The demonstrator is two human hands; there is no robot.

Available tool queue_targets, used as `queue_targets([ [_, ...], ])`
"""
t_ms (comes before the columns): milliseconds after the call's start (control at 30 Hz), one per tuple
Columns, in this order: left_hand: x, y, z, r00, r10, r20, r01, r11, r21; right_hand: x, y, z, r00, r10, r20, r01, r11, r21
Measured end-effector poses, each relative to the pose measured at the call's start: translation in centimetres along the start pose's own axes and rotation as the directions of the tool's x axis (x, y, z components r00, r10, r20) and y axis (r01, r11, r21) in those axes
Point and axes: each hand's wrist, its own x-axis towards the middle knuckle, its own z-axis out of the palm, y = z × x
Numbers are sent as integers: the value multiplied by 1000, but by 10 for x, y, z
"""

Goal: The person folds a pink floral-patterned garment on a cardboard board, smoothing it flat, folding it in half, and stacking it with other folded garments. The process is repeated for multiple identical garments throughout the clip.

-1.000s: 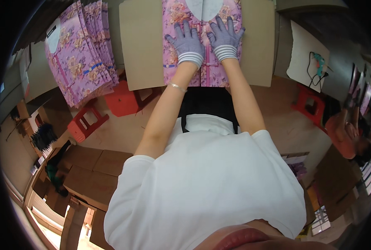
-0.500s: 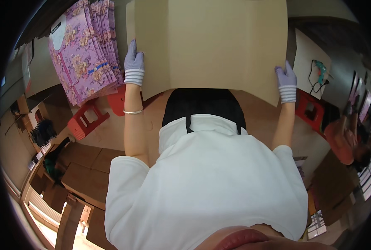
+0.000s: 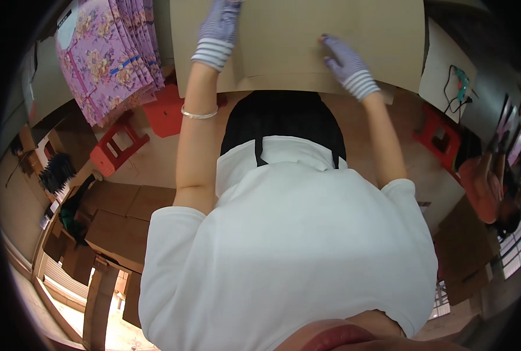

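A wide brown cardboard sheet [image 3: 284, 50] lies before me, with a crease along its near edge. Both hands wear lilac knit gloves with white-striped cuffs. Over the left part of the board is my left hand [image 3: 219, 29]; its fingers run to the top of the picture and are mostly cut off, so their grip is hidden. My right hand [image 3: 348, 64] is over the right part of the board, with fingers stretched out, thumb apart and nothing held.
At left lies a stack of purple flowered printed sheets [image 3: 105, 64]. Red plastic stools [image 3: 120, 143] stand below on both sides. A teal corded tool [image 3: 462, 85] rests on a pale board at right. Brown cartons [image 3: 117, 234] are stacked at lower left.
Both hands have left the board's side edges and moved inward over it, the left one also farther away. The board's angled side panels no longer show; it looks flatter and wider.
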Motion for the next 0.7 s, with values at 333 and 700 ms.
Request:
queue_targets([
  [333,2,79,102,990,107,98,-143,644,752,37,-2,21,969,215,123,-242,724,646],
  [700,-51,42,88,906,317,280,-422,644,637,51,-5,50,906,414,87,-421,861,284],
])
